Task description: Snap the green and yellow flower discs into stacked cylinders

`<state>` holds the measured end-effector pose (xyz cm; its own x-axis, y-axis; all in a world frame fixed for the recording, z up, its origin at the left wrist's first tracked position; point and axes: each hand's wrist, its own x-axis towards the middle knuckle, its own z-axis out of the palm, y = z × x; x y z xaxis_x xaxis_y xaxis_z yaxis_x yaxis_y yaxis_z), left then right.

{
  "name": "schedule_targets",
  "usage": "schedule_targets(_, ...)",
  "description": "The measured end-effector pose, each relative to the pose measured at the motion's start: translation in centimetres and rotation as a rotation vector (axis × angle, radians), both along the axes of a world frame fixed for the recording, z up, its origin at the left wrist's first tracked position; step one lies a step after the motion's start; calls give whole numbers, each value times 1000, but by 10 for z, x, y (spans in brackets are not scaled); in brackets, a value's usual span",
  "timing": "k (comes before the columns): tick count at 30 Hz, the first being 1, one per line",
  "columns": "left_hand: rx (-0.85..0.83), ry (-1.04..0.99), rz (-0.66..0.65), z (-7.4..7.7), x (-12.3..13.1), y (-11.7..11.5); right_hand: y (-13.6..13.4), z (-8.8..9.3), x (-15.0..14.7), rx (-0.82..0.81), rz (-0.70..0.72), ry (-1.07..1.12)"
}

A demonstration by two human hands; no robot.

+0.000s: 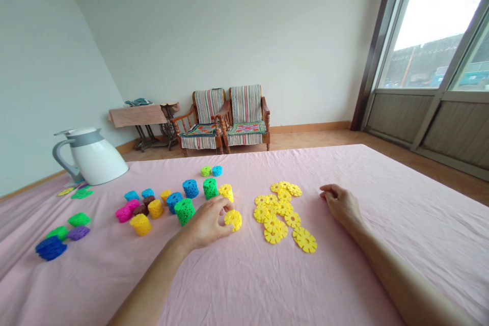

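Left hand (209, 220) pinching yellow stack (234, 221), right hand (341, 206) loosely curled, discs (283, 208) between, jug (98, 161) leftward

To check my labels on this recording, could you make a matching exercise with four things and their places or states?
1. Left hand
2. Right hand
3. Jug
4. Armchairs

A. Beyond the pink tablecloth
B. White and grey, left of all the stacks of discs
C. Thumb and fingers around a short yellow stack
D. To the right of the loose yellow discs

Pairs: 1-C, 2-D, 3-B, 4-A
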<state>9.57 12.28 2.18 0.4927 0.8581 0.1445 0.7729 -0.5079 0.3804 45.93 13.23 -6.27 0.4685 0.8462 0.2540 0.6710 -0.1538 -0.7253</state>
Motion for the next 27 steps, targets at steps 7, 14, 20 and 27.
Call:
schedule_targets(7,-7,16,-26,-4,3,2,0,0,0,2,2,-5)
schedule_targets(14,64,-28,-45,1,13,-6,0,0,0,11,-2,-6)
schedule_targets(20,34,94,-329,4,53,-18,0,-1,0,25,0,-9)
schedule_targets(27,104,292,-457,-7,82,-8,1,-2,1,25,-1,-13)
